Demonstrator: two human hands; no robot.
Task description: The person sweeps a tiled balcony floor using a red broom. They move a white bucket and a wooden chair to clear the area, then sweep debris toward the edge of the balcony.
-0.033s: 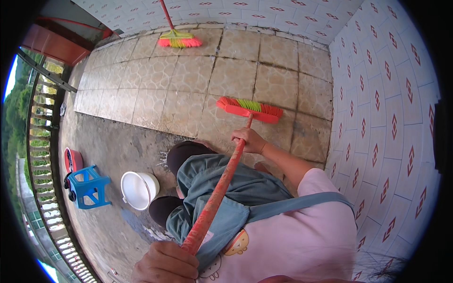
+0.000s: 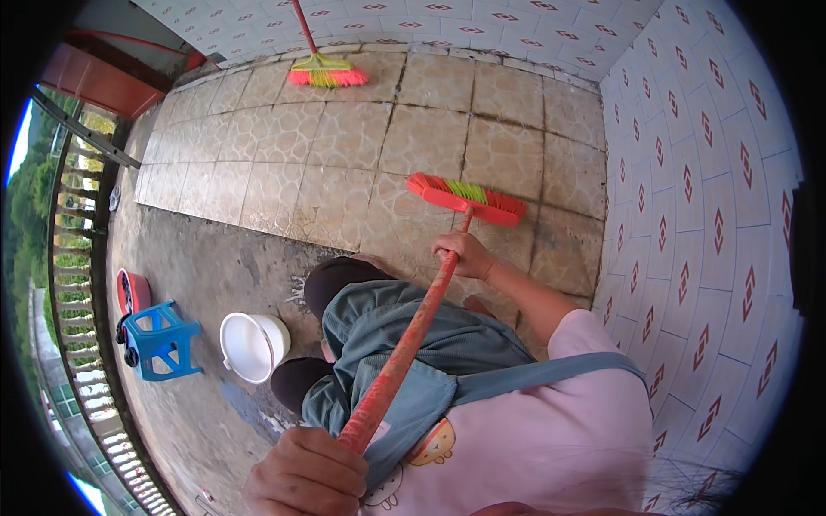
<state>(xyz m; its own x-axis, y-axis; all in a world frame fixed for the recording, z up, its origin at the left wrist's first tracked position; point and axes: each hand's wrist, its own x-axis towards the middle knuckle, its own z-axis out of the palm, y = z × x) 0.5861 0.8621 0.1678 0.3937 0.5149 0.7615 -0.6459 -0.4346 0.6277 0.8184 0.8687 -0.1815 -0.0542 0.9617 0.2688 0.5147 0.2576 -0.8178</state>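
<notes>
red broom (image 2: 404, 344) and both hands have shifted slightly rightward in the frame since the earlier one. its head lies right of centre, over the tiled floor (image 2: 344, 133) (how hard the bristles press is impossible to tell). the right hand (image 2: 465, 255) has its grip wrapped around the handle near the head, probably to steer; the left hand (image 2: 305, 473), at the lower edge, has its grip closed on the far end, likely for leverage. a white bucket (image 2: 255, 347) and blue stool (image 2: 162, 341) stand at left, seemingly beyond the bristles' reach.
</notes>
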